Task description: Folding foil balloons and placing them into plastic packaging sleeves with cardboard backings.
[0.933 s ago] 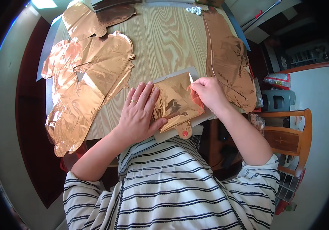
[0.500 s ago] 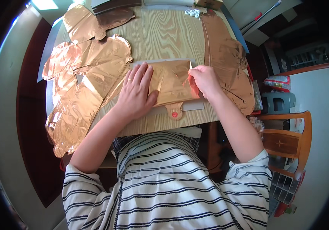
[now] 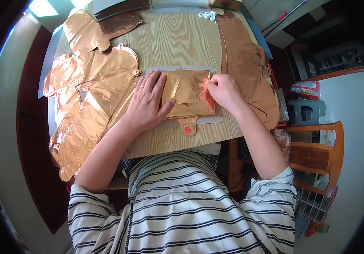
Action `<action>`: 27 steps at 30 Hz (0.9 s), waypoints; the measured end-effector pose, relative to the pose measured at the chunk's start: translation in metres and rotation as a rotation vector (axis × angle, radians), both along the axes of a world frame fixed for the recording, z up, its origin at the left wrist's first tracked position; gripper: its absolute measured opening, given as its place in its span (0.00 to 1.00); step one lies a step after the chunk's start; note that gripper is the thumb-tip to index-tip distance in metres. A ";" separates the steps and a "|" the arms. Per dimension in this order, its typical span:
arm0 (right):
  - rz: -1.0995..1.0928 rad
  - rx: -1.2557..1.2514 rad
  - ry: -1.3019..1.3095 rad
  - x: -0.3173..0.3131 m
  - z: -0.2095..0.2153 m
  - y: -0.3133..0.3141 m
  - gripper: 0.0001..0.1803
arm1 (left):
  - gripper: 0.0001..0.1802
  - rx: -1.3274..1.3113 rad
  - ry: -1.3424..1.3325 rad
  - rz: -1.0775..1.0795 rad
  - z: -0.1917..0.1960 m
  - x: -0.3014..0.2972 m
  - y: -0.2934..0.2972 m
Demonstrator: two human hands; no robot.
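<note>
A shiny gold foil balloon, folded into a rectangle, lies over a grey card near the table's front edge. Its tab with a red spot sticks out toward me. My left hand rests flat on the foil's left end, fingers stretched out. At the right end, my right hand is closed in a pinch on a crumpled orange-red piece, which looks thin. Whether this piece belongs to the balloon or lies on it, I cannot tell.
Unfolded gold foil balloons cover the table's left side, and more foil lies along the right. Small white rolls sit at the far edge. A wooden chair and a grey stool stand to the right.
My right hand has drawn the orange-red piece slightly left, over the foil's right end, where more of it shows. My left hand stays pressed on the foil. The view has shifted slightly.
</note>
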State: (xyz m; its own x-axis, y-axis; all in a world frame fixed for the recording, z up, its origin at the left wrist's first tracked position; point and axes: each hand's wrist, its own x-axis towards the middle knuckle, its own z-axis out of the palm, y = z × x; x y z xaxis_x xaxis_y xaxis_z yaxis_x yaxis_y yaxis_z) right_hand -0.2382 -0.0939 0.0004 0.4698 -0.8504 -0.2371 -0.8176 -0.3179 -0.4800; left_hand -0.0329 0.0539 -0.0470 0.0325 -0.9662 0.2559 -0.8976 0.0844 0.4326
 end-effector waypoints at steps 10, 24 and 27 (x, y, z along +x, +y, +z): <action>0.154 -0.448 -0.127 -0.011 -0.034 0.007 0.12 | 0.42 0.005 -0.091 0.003 -0.002 -0.001 -0.004; 0.188 -0.736 0.073 -0.016 -0.036 0.012 0.09 | 0.46 0.040 -0.166 -0.007 -0.008 0.000 -0.004; 0.222 -0.794 -0.079 -0.019 -0.039 0.012 0.09 | 0.47 0.064 -0.168 -0.022 -0.006 0.000 -0.003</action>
State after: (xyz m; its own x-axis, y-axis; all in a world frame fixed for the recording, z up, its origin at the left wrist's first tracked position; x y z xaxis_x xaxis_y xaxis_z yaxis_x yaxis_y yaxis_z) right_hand -0.2572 -0.0824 -0.0382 0.6368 -0.6360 0.4359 -0.6691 -0.7368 -0.0976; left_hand -0.0327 0.0510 -0.0527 -0.0275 -0.9806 0.1940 -0.9560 0.0824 0.2814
